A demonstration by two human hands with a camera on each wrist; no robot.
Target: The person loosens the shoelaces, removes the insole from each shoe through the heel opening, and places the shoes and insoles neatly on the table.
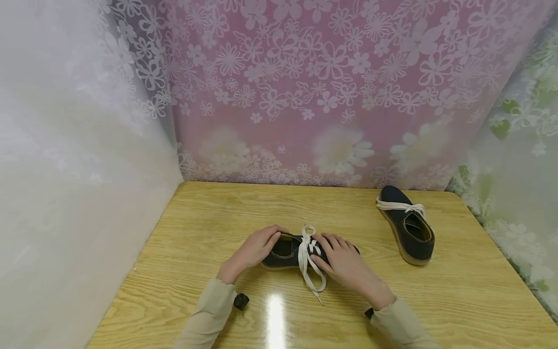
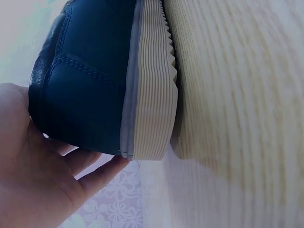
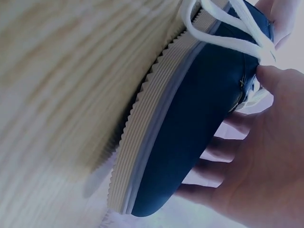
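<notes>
A dark blue lace-up shoe (image 1: 279,261) sits sole down on the table, its toe pointing right. White shoelaces (image 1: 303,252) form loops over its tongue, and one end trails onto the tabletop at the near side. My left hand (image 1: 255,248) holds the heel, with fingers curved round its back in the left wrist view. Over the front part, my right hand (image 1: 348,266) grips the shoe, its thumb by the laces and its fingers on the far side. The right wrist view shows the ridged pale sole (image 3: 156,99) beside the wood.
A matching dark shoe (image 1: 420,249) stands at the right of the wooden table (image 1: 196,213), toe toward the back, white laces wrapped across it. Flowered pink cloth (image 1: 279,97) hangs behind, and pale cloth (image 1: 87,169) hangs along the left side.
</notes>
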